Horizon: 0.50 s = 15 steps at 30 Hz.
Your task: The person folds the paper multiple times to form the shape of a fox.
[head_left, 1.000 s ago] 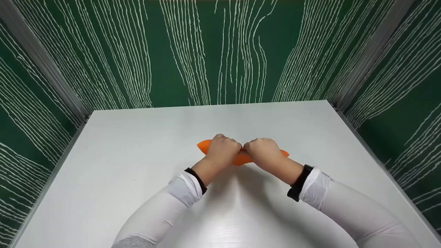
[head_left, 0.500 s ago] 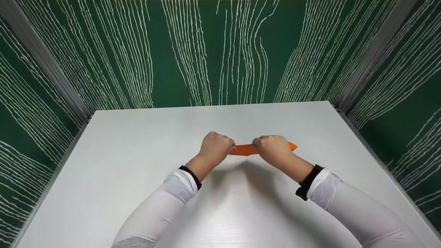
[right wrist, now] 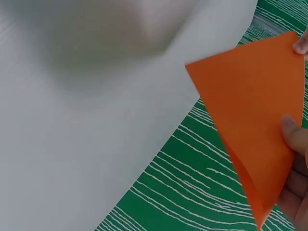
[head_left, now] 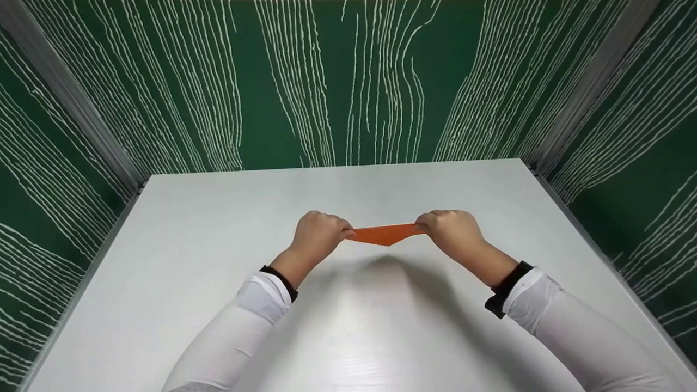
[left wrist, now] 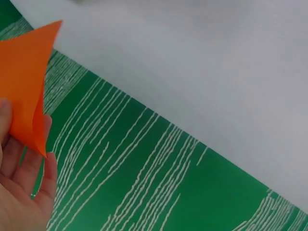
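Note:
A folded sheet of orange paper [head_left: 385,235] is held above the white table between both hands. My left hand [head_left: 317,235] pinches its left end, and my right hand [head_left: 456,233] pinches the right end. From the head view only the middle stretch shows, its lower edge coming to a point. In the right wrist view the paper [right wrist: 245,101] is doubled, with a gap between its layers along one side. The thumb [right wrist: 294,135] presses its face while the fingers lie behind. The left wrist view shows the paper [left wrist: 24,72] between thumb and fingers, its layers parted near the lower corner.
The white tabletop [head_left: 179,245] spreads beneath the hands, which cast shadows on it. Behind stands a green panel [head_left: 272,152] with wavy pale lines. Grey metal posts [head_left: 572,98] rise at the back corners, and similar green panels flank the table.
My hands have moved apart, left hand leftward and right hand rightward, from nearly touching. More of the paper's middle now shows between them. Both hands keep their hold.

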Motion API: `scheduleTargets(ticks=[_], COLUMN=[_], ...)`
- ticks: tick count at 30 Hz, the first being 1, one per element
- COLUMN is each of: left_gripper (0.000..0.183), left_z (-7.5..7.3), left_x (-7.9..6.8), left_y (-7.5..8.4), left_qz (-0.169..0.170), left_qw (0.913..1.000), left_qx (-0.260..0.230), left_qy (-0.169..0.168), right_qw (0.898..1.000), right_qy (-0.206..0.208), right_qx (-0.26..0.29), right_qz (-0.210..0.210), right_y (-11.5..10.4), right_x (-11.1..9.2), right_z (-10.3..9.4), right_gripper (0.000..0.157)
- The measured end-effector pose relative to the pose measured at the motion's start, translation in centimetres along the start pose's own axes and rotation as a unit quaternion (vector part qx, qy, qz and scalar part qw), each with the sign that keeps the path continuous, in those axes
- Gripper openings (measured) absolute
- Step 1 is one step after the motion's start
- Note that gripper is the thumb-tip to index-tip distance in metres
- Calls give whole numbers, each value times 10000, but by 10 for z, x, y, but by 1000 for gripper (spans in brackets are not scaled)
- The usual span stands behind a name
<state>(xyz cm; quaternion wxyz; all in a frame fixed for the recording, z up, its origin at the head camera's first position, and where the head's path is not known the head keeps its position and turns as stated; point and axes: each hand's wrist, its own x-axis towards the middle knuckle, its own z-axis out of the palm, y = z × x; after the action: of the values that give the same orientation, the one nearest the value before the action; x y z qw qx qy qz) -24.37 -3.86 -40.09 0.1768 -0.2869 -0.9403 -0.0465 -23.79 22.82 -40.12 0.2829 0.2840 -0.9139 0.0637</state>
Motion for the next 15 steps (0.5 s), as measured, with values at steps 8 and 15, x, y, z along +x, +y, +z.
scheduleTargets(ticks=[8,15], left_gripper=[22,22], left_z=[2,4], left_x=[-6,-17], left_y=[-11,-23], left_qz=[4,-21], left_qw=[9994,9996], left_qx=[-159,-259], left_qy=[297,101], right_qw=[9988,9975], right_qy=[-401,-494], right_qx=[15,176], right_qz=[264,481], right_y=[19,35], right_x=[-6,-17], right_z=[-5,-8], right_gripper=[10,11])
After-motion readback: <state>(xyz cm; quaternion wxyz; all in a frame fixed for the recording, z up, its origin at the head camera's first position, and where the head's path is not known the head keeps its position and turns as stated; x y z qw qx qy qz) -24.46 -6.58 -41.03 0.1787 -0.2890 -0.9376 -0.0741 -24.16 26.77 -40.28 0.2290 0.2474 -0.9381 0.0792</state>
